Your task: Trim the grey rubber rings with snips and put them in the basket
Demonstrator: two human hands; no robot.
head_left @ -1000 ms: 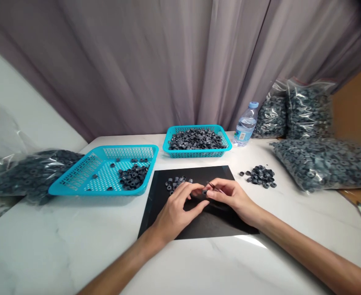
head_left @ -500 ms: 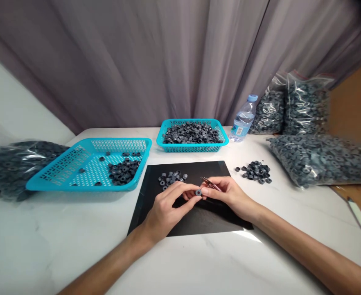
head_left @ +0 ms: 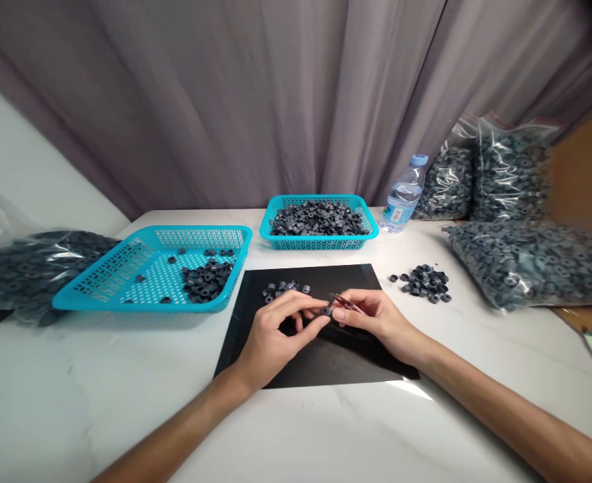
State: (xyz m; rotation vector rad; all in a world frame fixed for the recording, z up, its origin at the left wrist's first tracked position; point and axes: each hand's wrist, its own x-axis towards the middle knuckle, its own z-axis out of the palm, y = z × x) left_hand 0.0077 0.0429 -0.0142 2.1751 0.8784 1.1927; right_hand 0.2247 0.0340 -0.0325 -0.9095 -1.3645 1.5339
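Between the thumb and fingertips of my left hand point(head_left: 276, 335) is a small dark grey ring point(head_left: 327, 312) with a round hole. My right hand point(head_left: 371, 315) holds a pair of thin tweezers point(head_left: 345, 303), their points aimed up and to the left. The right thumb and fingertips come close to the ring's right side; whether they press on it is hard to tell. Both hands are above a black mat point(head_left: 316, 362). Just behind my left hand, a small pile of grey rings point(head_left: 283, 288) lies on the mat, partly hidden by the fingers.
A wide turquoise basket point(head_left: 139, 307) holding some rings stands left. A fuller turquoise basket point(head_left: 319, 245) is at the back, beside a water bottle point(head_left: 404, 194). Loose rings point(head_left: 427, 283) lie right of the mat. Plastic bags of rings point(head_left: 537, 261) fill the right; another bag point(head_left: 39, 268) sits far left.
The ring in my left fingers has tilted, its hole turned from facing me. The whole view has shifted slightly; both hands keep nearly the same place.
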